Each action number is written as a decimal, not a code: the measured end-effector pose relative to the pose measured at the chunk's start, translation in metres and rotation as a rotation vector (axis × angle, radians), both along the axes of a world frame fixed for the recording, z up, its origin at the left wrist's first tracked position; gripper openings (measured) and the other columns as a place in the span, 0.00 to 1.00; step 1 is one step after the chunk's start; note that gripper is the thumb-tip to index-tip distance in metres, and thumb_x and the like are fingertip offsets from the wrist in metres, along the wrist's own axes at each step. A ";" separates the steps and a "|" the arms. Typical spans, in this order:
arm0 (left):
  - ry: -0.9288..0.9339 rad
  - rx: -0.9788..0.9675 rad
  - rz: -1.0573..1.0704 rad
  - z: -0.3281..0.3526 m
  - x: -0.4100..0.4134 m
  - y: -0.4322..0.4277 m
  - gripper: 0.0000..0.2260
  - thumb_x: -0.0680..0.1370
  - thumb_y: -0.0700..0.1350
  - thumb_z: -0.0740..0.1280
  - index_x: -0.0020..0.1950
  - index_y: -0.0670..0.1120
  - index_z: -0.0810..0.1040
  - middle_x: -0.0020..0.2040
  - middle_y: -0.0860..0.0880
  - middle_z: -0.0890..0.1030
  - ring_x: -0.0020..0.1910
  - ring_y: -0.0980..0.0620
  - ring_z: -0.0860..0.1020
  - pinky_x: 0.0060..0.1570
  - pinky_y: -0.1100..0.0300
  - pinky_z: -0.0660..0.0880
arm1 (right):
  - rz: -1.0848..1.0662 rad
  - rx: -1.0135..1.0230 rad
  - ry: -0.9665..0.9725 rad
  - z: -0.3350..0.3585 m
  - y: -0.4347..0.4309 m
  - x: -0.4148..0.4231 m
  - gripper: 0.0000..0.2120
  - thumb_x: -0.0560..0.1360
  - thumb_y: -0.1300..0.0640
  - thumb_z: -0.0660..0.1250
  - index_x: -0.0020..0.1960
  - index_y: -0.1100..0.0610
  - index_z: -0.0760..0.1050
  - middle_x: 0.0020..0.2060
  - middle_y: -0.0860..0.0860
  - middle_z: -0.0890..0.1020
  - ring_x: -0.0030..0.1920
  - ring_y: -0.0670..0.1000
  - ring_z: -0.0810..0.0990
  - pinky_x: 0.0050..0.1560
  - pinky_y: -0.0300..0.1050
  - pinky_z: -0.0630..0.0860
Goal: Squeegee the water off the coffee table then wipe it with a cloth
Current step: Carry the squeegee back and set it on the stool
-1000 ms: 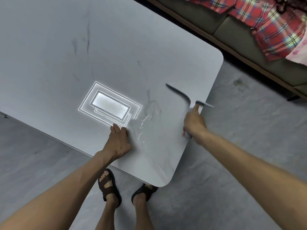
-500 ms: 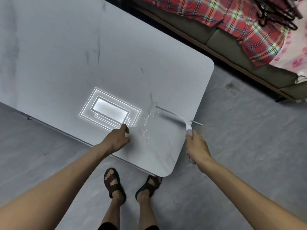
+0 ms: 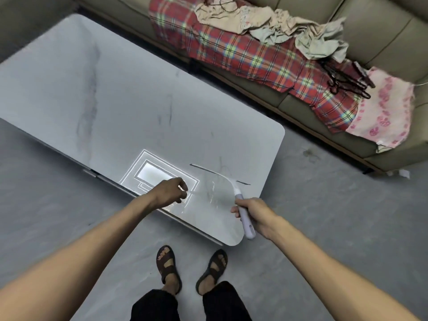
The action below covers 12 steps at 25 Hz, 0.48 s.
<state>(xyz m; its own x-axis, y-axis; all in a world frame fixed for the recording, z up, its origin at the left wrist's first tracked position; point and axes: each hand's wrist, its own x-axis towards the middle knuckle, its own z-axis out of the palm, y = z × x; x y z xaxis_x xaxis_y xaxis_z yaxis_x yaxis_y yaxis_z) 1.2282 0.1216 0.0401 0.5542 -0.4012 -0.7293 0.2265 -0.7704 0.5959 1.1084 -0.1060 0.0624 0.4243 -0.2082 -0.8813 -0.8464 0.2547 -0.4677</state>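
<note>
Grey concrete floor (image 3: 324, 205), olive sofa (image 3: 393, 31), plaid cloth (image 3: 243, 56) and crumpled clothes (image 3: 308, 40) on it

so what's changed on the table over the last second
The right hand has drawn the squeegee back across the coffee table toward the near corner. The left hand, flat on the top before, now has loosely curled fingers by the front edge. The grip on the handle is unchanged, water streaks still lie between the hands, and nothing was picked up or let go.
</note>
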 end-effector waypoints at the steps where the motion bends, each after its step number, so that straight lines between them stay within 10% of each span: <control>1: 0.015 -0.037 0.034 0.019 -0.001 0.001 0.09 0.75 0.40 0.65 0.55 0.42 0.76 0.52 0.41 0.83 0.43 0.48 0.81 0.46 0.56 0.74 | -0.031 0.086 -0.007 0.014 0.007 0.008 0.07 0.80 0.61 0.61 0.54 0.65 0.73 0.35 0.55 0.83 0.32 0.48 0.74 0.36 0.39 0.74; 8: 0.016 -0.155 0.160 0.137 -0.046 0.020 0.12 0.75 0.51 0.68 0.50 0.43 0.78 0.45 0.44 0.85 0.36 0.49 0.83 0.33 0.64 0.75 | 0.151 0.229 -0.134 0.089 0.048 0.029 0.07 0.77 0.59 0.69 0.51 0.62 0.75 0.32 0.51 0.70 0.25 0.46 0.68 0.24 0.37 0.68; 12: -0.010 -0.149 0.268 0.174 -0.099 0.011 0.22 0.67 0.62 0.73 0.49 0.46 0.79 0.43 0.46 0.86 0.37 0.49 0.85 0.35 0.60 0.77 | 0.395 0.261 -0.230 0.122 0.055 0.024 0.10 0.76 0.56 0.70 0.39 0.59 0.74 0.28 0.52 0.73 0.29 0.47 0.70 0.37 0.39 0.71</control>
<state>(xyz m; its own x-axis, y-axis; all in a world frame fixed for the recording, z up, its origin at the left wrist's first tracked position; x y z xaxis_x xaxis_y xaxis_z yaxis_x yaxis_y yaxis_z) 1.1290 0.1329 0.2137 0.6618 -0.3417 -0.6673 0.4032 -0.5881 0.7011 1.1323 -0.0511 0.1844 0.6143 0.2210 -0.7575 -0.7846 0.0699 -0.6160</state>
